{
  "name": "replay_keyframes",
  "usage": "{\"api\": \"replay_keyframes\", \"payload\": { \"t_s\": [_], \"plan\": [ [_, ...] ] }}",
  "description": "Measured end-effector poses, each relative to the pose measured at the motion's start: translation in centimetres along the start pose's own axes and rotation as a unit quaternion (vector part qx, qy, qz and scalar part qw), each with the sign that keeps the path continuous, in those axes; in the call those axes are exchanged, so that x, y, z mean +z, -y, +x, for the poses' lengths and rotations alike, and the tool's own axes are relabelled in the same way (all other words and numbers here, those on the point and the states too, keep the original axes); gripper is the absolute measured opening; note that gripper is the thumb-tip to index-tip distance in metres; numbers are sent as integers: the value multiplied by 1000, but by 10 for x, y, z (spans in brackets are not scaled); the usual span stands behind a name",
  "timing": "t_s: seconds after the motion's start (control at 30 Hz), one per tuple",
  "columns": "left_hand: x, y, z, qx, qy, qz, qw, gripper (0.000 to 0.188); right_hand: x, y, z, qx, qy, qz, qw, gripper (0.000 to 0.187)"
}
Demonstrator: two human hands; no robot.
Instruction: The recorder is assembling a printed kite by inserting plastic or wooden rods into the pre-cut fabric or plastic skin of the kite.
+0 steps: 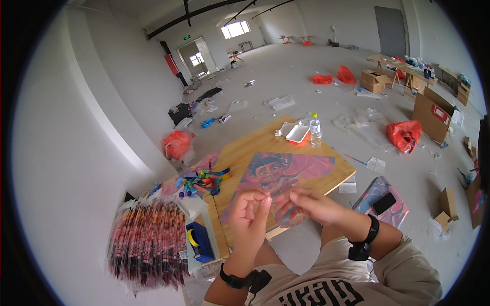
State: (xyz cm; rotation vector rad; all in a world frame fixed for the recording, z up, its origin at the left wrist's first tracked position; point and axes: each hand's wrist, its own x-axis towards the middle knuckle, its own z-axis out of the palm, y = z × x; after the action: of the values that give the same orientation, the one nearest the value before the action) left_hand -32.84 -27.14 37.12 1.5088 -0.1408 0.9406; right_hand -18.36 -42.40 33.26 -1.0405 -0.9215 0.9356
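Observation:
Above the near edge of the wooden table (240,153) my left hand (248,214) is closed, thumb and fingertips pinched together. Close beside it my right hand (309,203) is closed too, fingers bent inward. Whatever is between the fingertips is too small to make out. Beneath both hands lies a kite (301,172), a thin pink and purple sheet printed with a cartoon figure. A thin pale line runs across its middle. My hands hide part of its near side, which reaches past the table edge. Each wrist wears a black band.
Colourful ribbons (204,181) lie at the table's left, near a blue tape dispenser (200,242) and a stack of plastic-wrapped packs (148,245). A water bottle (315,131) and a red-white tray (297,134) stand at the far edge. Another printed sheet (363,194) lies right.

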Motion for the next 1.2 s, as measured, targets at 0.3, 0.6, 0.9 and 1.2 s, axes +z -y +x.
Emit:
{"api": "replay_keyframes", "payload": {
  "t_s": [0.3,0.6,0.9,1.2],
  "plan": [
    [-16,60,51,-90,-7,24,996,21,-27,-71,35,-87,-27,38,995,10],
    [-53,167,89,-234,-55,8,971,29,-85,-137,84,53,-51,117,990,18],
    [-87,259,107,-266,-48,44,962,26,-136,-199,136,129,-105,98,981,33],
    [-108,233,161,-192,-100,63,974,27,-149,-217,121,99,-2,-127,987,31]
  ]
}}
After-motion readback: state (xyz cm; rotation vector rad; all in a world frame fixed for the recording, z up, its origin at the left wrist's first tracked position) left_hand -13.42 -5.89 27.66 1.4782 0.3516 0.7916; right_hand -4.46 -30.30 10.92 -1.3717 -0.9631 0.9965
